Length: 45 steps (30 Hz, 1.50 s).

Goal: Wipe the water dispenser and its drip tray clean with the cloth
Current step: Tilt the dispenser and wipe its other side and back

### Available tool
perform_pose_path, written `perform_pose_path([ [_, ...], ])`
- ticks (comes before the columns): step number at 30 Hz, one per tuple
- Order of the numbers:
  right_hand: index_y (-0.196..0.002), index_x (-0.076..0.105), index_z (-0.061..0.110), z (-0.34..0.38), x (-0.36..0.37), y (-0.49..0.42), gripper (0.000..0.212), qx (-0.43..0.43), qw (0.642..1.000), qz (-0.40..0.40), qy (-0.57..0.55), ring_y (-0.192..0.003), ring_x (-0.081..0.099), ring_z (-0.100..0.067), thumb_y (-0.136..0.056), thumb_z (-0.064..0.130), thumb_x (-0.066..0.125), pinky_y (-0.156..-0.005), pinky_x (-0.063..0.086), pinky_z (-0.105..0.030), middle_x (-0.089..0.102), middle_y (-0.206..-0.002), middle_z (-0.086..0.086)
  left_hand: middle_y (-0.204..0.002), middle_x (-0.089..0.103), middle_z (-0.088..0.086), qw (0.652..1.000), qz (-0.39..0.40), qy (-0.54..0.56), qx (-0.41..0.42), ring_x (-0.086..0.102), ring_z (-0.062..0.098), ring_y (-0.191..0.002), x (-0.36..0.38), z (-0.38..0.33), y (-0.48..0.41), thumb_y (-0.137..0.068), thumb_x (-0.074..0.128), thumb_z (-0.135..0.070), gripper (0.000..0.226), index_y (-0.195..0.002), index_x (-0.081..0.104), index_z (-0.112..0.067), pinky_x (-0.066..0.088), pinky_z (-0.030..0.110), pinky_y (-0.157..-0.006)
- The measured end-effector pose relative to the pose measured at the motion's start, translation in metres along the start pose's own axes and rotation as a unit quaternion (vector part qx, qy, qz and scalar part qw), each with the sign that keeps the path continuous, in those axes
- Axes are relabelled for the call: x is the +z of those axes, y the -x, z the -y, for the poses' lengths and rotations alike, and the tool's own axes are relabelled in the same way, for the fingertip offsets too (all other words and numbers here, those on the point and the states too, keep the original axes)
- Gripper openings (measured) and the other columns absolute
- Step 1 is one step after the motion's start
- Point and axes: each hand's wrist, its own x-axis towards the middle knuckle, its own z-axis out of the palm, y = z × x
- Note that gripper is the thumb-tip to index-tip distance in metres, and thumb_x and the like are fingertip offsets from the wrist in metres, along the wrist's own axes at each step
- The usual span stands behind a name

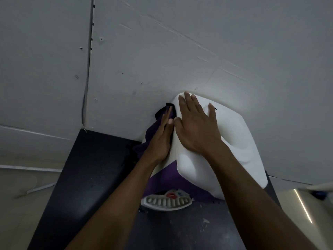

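Both hands on the dispenser, cloth against its left side

We stand over the water dispenser [234, 141], a white box with a purple front that sits on a dark worktop [90, 168] against a grey wall [180, 42]. Our left hand [162, 139] lies flat with its fingers straight and close together, pressing a dark purple cloth [151, 132] against the upper left side of the dispenser. The cloth bunches out from under the palm and fingertips, on the side away from the dispenser. We cannot tell whether the thumb tucks any of it in.

Our right hand [196, 127] rests open on the white top, palm down and fingers spread, the fingertips near the back edge by the wall. It holds nothing.

Below the purple front we see a red tap [171, 195] and a blue tap [180, 193] side by side. Just under them is the white drip tray [166, 202] with its slotted grid, resting on the worktop between our forearms. Pale specks dot the worktop in front of the tray
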Motion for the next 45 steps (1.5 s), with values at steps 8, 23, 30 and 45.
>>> perform_pose_path([
  [8, -0.165, 0.007, 0.014, 0.004, -0.001, -0.001, 0.065, 0.005, 1.000, 0.005, 0.000, -0.160, -0.002, -0.019, -0.108, 0.034, 0.031, -0.125, 0.003, -0.060, -0.003, -0.174, -0.004, -0.166, 0.010, -0.026, 0.998, 0.040, -0.045, -0.018, 0.006, -0.006, -0.152, -0.007, 0.028, 0.059, -0.097, 0.025, -0.070, 0.064, -0.157, 0.012, -0.050, 0.008, 0.043, -0.128],
  [23, -0.165, 0.016, 0.020, 0.002, 0.000, -0.002, 0.060, -0.002, 1.000, -0.008, -0.029, -0.160, 0.000, -0.017, -0.108, 0.033, 0.027, -0.126, 0.002, -0.056, 0.002, -0.174, -0.001, -0.163, 0.012, -0.031, 0.999, 0.031, -0.022, 0.011, 0.006, -0.010, -0.150, -0.003, 0.018, 0.052, -0.102, 0.027, -0.063, 0.053, -0.153, 0.015, -0.056, 0.006, 0.041, -0.128],
  [30, -0.165, 0.018, 0.019, 0.004, -0.003, 0.000, 0.059, -0.002, 1.000, -0.008, -0.028, -0.160, 0.002, -0.018, -0.108, 0.032, 0.028, -0.126, 0.004, -0.058, 0.004, -0.174, -0.002, -0.165, 0.016, -0.024, 1.000, 0.019, -0.014, -0.007, 0.012, -0.006, -0.151, 0.000, 0.010, 0.052, -0.103, 0.030, -0.058, 0.058, -0.158, 0.017, -0.046, 0.010, 0.044, -0.128],
  [45, -0.165, 0.017, 0.018, 0.004, -0.004, 0.000, 0.059, 0.001, 0.999, 0.006, -0.034, -0.160, 0.000, -0.019, -0.108, 0.032, 0.026, -0.126, -0.001, -0.057, 0.002, -0.174, -0.003, -0.167, 0.012, -0.021, 0.999, 0.041, -0.003, 0.022, 0.009, -0.006, -0.151, 0.011, -0.004, 0.064, -0.103, 0.027, -0.052, 0.056, -0.157, 0.011, -0.042, 0.007, 0.040, -0.129],
])
